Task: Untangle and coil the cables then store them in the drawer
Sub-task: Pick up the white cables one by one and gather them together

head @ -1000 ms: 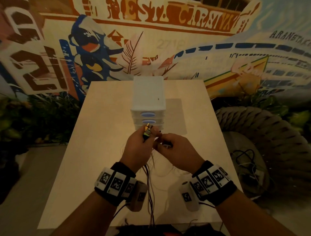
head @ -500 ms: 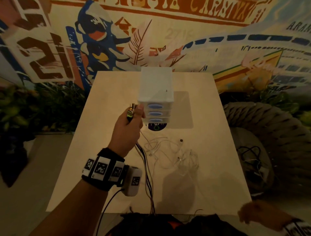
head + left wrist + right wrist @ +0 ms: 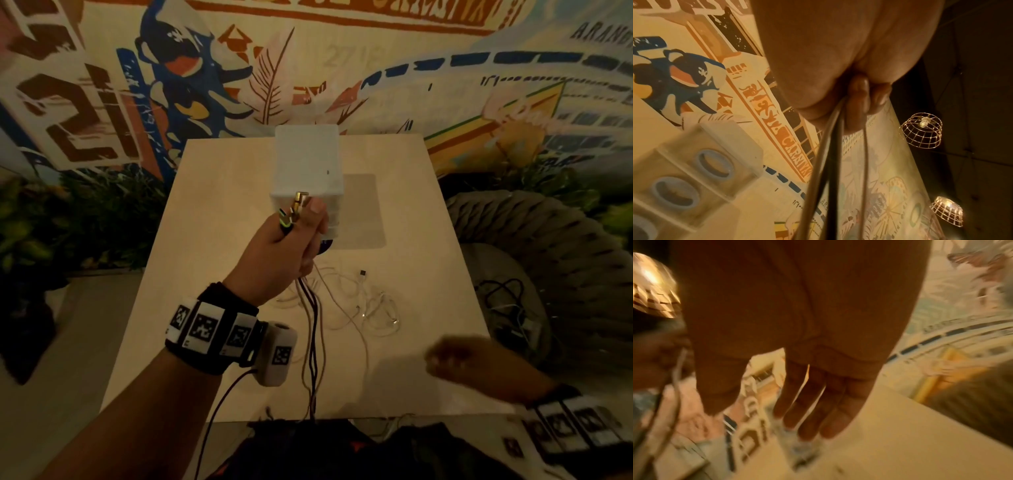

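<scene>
Painted wall (image 3: 102,85) fills the far side at our twelve o'clock, with a big "21" and a blue figure on it. Below it stands the pale wooden table (image 3: 219,205), and at our three o'clock a thick woven seat (image 3: 534,246) sits beside the table, with dark leads lying in it.

On the table's far middle, at twelve o'clock, stands the white drawer unit (image 3: 308,161); our left wrist view shows its fronts with blue ring handles, all closed as far as we can tell.

Our left hand (image 3: 284,253) is raised in front of the unit, fingers curled round a bunch of cables (image 3: 313,342). Their plug ends, one gold and one green-edged, stick up above our thumb, and the dark and pale strands hang down over the table's near edge at six o'clock.

Just to the right of those strands, a loose white cable tangle (image 3: 363,305) lies on the table.

Our right hand (image 3: 469,366) hovers at four o'clock near the table's near right corner, blurred, fingers straight and close together, holding nothing.
</scene>
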A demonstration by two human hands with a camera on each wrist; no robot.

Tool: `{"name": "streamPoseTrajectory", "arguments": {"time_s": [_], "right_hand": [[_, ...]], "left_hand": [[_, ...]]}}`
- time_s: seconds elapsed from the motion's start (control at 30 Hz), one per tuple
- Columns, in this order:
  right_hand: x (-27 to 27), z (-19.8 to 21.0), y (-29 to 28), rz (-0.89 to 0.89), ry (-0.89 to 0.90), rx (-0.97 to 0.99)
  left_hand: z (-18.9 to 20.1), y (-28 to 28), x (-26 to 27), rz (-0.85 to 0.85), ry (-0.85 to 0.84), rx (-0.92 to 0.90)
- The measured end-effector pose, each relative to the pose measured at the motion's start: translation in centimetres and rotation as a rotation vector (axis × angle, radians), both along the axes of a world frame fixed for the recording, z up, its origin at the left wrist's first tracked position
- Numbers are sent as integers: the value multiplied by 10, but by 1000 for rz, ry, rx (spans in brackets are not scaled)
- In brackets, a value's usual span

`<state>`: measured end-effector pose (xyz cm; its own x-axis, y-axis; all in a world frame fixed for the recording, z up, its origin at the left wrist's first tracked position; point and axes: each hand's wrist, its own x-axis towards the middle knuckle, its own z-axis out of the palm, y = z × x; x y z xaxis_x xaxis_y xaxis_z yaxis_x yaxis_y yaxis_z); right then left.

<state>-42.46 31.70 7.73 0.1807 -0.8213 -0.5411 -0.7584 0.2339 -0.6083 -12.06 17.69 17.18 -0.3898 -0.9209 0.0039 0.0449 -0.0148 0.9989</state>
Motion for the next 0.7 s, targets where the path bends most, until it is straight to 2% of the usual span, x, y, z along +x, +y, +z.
{"name": "streamPoseTrajectory", "arguments": {"time_s": [0.07,0.13,0.17,0.27,0.33,0.43,0.53,0.7], "right_hand": [[23,23,-37,-70,-148,-241],[62,44,-65,-17,-319,-331],[82,51,-74,21,-392,-305],[138,43,-95,131,-626,-53],[161,37,-96,72,-727,12],[173,31,-93,-46,-721,-21],[176,27,-92,-12,-604,-162],[176,24,-90,21,-448,-285]], "left_hand": [[4,5,-8,-33,8,-29],[5,8,-13,-49,7,-76],[7,8,-14,-45,-11,-111],[11,10,-14,15,-70,-220],[12,10,-7,65,-73,-253],[6,7,9,114,-92,-249],[-8,3,22,129,-9,-155],[-21,4,24,188,65,133]]}}
